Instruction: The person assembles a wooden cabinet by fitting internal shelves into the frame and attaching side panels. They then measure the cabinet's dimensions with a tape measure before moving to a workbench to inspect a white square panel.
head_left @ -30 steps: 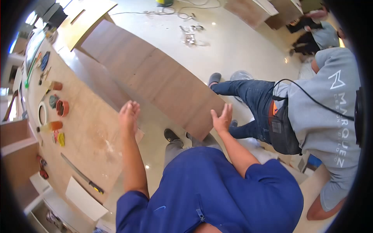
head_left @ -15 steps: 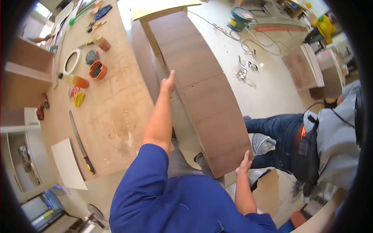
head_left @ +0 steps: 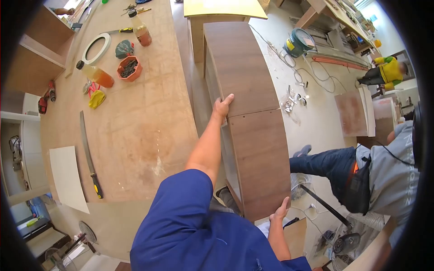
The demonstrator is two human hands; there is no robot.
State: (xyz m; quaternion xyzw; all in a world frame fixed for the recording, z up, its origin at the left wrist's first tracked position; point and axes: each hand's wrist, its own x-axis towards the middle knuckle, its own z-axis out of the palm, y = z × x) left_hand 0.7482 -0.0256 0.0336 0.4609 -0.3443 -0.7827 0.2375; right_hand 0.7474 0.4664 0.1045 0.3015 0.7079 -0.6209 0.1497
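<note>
A long brown wood-grain cabinet [head_left: 260, 153] stretches away from my body, with a seam across its top face and an open side facing the workbench. My left hand [head_left: 222, 106] grips its left edge close to the seam, the thumb over the top and the other fingers partly hidden. At the near right corner, my right hand [head_left: 280, 210] is closed on the edge, thumb upward. The far end of the cabinet lies close to a yellow-topped table [head_left: 224, 10].
Left is a workbench [head_left: 140, 135] with a handsaw [head_left: 88, 156], white sheet [head_left: 68, 178], bottles, tape roll [head_left: 97, 49] and red pot [head_left: 129, 69]. A person in grey [head_left: 398, 167] stands right, near a fan [head_left: 346, 244]. Cords and a bucket [head_left: 299, 43] are on the floor.
The cabinet now points straighter ahead in view. My left hand's thumb has come down over its edge; my right hand keeps its corner hold. The view has shifted, and a fan shows at right.
</note>
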